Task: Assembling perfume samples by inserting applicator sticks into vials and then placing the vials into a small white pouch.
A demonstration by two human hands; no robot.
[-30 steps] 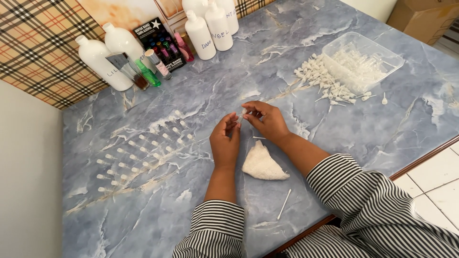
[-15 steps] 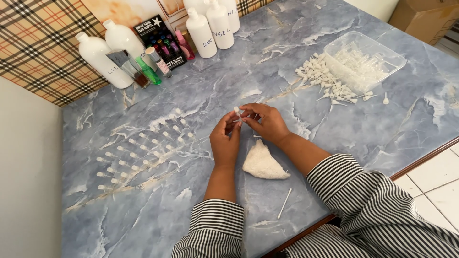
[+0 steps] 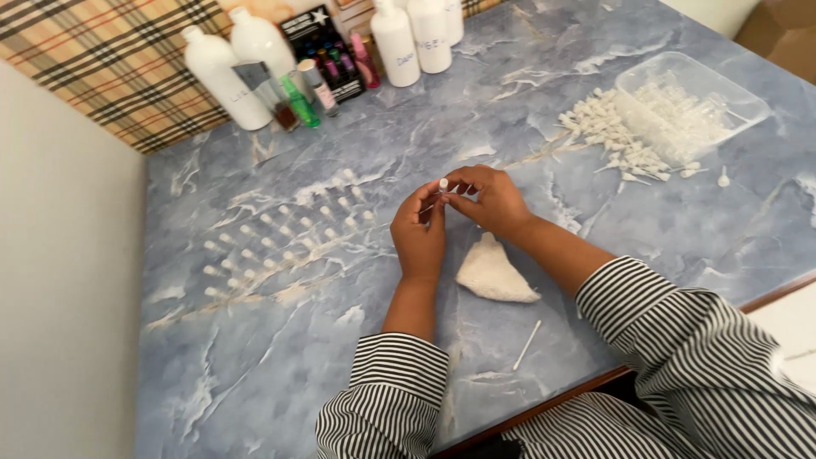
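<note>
Over the middle of a blue marbled table (image 3: 255, 374), my left hand (image 3: 418, 234) and my right hand (image 3: 489, 200) meet fingertip to fingertip. Between them they pinch a tiny clear vial with a white cap (image 3: 442, 185). Left of my hands, several small white-capped vials (image 3: 280, 238) stand in rows on the table. A crumpled white cloth (image 3: 493, 272) lies just below my hands, and a thin white stick (image 3: 527, 344) rests near the front edge.
A clear plastic tray (image 3: 722, 89) and a heap of small white caps (image 3: 612, 136) lie at the right. White bottles (image 3: 225, 72), small coloured bottles (image 3: 302, 100) and a dark box (image 3: 319, 34) stand at the back by a plaid cloth (image 3: 93, 59).
Both hands have lifted slightly and the white-capped vial now shows upright between the fingertips. Nothing else on the table has moved.
</note>
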